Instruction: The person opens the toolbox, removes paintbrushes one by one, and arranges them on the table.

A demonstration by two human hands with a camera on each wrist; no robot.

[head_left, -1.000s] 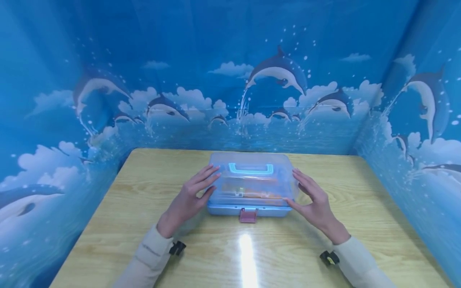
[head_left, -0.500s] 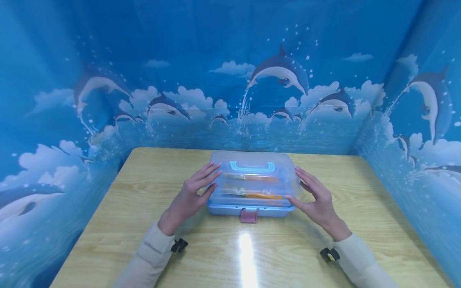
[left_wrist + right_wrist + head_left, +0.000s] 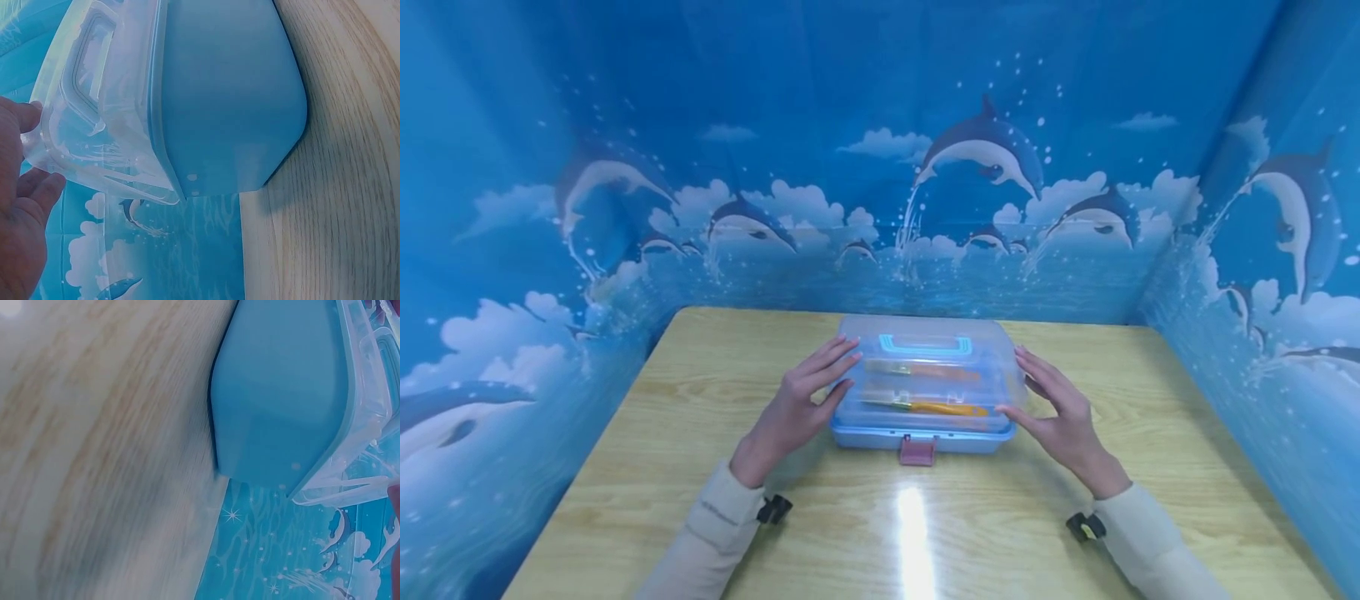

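Observation:
A storage box with a clear plastic lid (image 3: 928, 325) and a light blue base (image 3: 867, 438) stands at the back middle of the table. A pale blue carrying handle (image 3: 925, 347) lies on the lid, and the mauve latch (image 3: 917, 452) hangs down in front. Through the lid shows an orange-handled paintbrush (image 3: 951, 409), with a fainter one (image 3: 942, 372) behind. My left hand (image 3: 786, 423) holds the lid's left end between thumb and fingers. At the right end, my right hand (image 3: 1067, 429) spans it likewise, thumb at the front corner; in the right wrist view that hand is mostly cut off.
The wooden table (image 3: 820, 542) reaches toward me. Its far edge meets a blue curtain (image 3: 760, 275) printed with dolphins, which also runs along both sides. Black wrist mounts (image 3: 773, 510) sit by the cuffs.
The paintbrushes under the lid show more clearly as the reflection on it shifts. The right hand has moved very slightly right with the lid's end; the left hand has hardly moved.

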